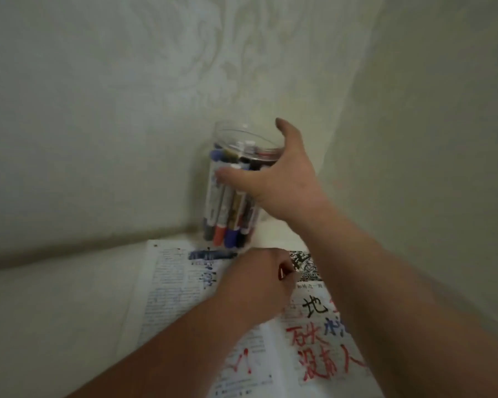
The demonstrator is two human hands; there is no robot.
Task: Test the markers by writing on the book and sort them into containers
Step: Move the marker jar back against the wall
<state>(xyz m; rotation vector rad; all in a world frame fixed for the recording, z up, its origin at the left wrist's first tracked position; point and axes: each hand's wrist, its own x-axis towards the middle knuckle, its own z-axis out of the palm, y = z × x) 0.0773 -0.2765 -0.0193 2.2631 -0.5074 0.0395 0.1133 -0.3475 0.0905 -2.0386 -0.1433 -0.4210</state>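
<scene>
Right hand [270, 179] grips the clear jar [233, 139], thumb across the front and fingers wrapped behind. The jar stands upright on the table [55, 311], at the wall, just beyond the open book [167, 285], packed with markers [227, 214]. Left hand [256, 277] is curled over the book, fingers closed on a red object [281, 273] that is mostly hidden. Pages are scribbled red, blue, black.

The clear jar [227, 214] stands wedged in a corner, one wall [98, 110] behind and left, another wall [414, 110] right. The right hand [270, 179] grips its near side and the left hand [259, 277], curled on a red marker [282, 273], blocks its base. Open approaches are from above, and over the bare surface [55, 311] left of the book [170, 282].
</scene>
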